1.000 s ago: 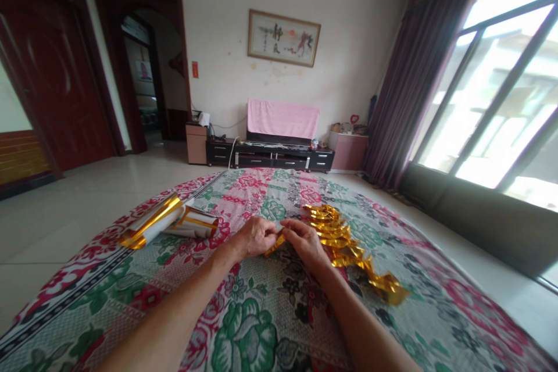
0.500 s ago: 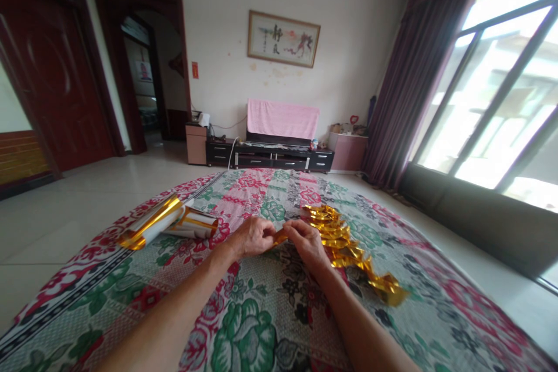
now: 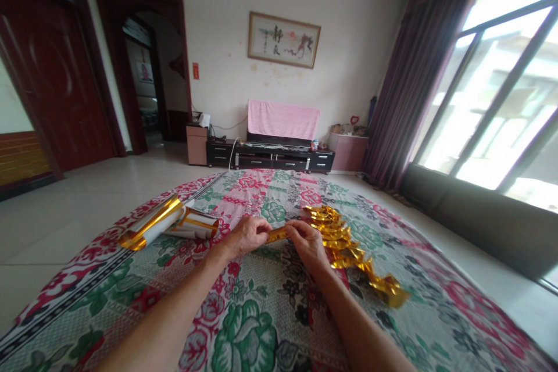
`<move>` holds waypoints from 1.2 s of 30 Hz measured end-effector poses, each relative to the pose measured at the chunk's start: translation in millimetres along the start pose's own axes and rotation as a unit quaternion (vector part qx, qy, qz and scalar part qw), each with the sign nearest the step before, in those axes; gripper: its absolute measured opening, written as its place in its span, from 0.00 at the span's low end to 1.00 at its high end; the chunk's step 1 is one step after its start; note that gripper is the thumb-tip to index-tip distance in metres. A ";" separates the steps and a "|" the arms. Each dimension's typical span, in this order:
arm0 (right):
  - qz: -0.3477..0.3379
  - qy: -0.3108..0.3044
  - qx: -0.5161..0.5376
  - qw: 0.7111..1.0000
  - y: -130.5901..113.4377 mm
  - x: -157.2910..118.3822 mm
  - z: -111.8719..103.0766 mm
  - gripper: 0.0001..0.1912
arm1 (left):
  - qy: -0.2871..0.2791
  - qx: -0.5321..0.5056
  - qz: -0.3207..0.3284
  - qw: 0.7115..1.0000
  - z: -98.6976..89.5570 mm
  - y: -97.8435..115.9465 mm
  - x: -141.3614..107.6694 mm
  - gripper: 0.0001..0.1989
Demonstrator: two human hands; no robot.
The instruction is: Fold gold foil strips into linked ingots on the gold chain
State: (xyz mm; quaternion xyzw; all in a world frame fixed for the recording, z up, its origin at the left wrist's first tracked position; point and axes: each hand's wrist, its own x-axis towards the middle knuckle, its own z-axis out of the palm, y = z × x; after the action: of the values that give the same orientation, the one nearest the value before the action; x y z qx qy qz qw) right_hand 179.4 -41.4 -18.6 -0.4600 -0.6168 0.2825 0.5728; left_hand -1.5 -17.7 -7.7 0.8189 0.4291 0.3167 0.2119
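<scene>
Between my two hands a narrow piece of gold foil paper (image 3: 277, 235) is stretched just above the patterned cloth. My left hand (image 3: 249, 236) pinches its left end, and my right hand (image 3: 307, 243) pinches the right end. Fingertips cover both ends of the piece. Just right of my right hand lies a row of crumpled, folded gold foil pieces (image 3: 337, 235), running toward the near right. Rolled sheets of gold and white foil paper (image 3: 152, 224) lie to the left, beyond my left forearm.
A red, green and grey flowered cloth (image 3: 244, 331) covers the surface in front of me. Beyond it stands a low black TV cabinet (image 3: 270, 157) with a pink cloth (image 3: 283, 119) over the thing on top. A dark curtain (image 3: 405, 70) and window are at right.
My left hand has moved slightly left, away from my right hand. More of the gold foil piece now shows between them, held straighter. The row and the rolls have stayed put.
</scene>
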 end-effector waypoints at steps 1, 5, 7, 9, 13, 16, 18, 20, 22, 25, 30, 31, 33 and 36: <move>-0.005 0.000 -0.008 1.000 0.4 -0.1 0.6 0.12 | 0.003 0.001 0.002 1.000 -0.1 -1.6 0.1 0.11; -0.025 0.009 -0.069 0.997 4.8 0.5 2.8 0.12 | 0.024 0.001 -0.003 1.000 0.0 -7.3 0.7 0.12; -0.038 0.017 -0.111 0.993 7.2 0.8 3.7 0.10 | 0.036 -0.009 -0.004 0.999 -0.2 -9.3 0.8 0.12; -0.049 0.018 -0.156 0.986 9.0 0.9 4.5 0.09 | 0.039 -0.015 -0.002 0.999 -0.4 -10.6 0.5 0.11; -0.061 -0.010 -0.260 0.964 10.0 0.5 6.3 0.09 | 0.017 0.016 -0.002 1.000 0.2 -11.2 0.0 0.10; -0.072 -0.027 -0.319 0.945 7.8 0.2 7.9 0.10 | 0.001 0.050 0.000 0.999 1.9 -11.1 0.2 0.13; -0.080 -0.031 -0.349 0.933 5.5 -0.2 8.9 0.09 | -0.006 0.076 0.009 0.997 2.9 -11.2 0.7 0.14; -0.088 -0.034 -0.372 0.923 3.5 -0.8 9.7 0.09 | -0.016 0.100 0.021 0.995 3.6 -11.2 1.3 0.14; -0.091 -0.036 -0.389 0.916 2.6 -1.5 10.2 0.09 | -0.026 0.121 0.034 0.992 3.8 -11.1 2.0 0.13; -0.091 -0.040 -0.407 0.908 3.4 -2.2 10.7 0.09 | -0.036 0.148 0.042 0.987 3.3 -10.3 2.5 0.13; -0.083 -0.046 -0.415 0.905 5.5 -2.3 11.9 0.10 | -0.042 0.191 0.058 0.979 2.7 -7.6 1.8 0.13; -0.081 -0.047 -0.416 0.904 5.2 -2.4 12.0 0.09 | -0.042 0.200 0.061 0.977 2.8 -7.0 1.5 0.13; -0.077 -0.050 -0.419 0.903 4.1 -2.6 12.0 0.09 | -0.041 0.217 0.063 0.973 3.1 -6.1 0.9 0.13; -0.069 -0.054 -0.422 0.902 2.1 -2.8 11.7 0.09 | -0.039 0.235 0.063 0.969 3.5 -4.7 -0.3 0.13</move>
State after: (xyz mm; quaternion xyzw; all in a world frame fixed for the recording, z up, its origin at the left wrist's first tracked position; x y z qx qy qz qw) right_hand 168.4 -40.9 -23.8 -0.5990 -0.7387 -0.0201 0.3086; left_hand -1.9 -15.7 -13.2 0.8828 0.4306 0.1874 0.0101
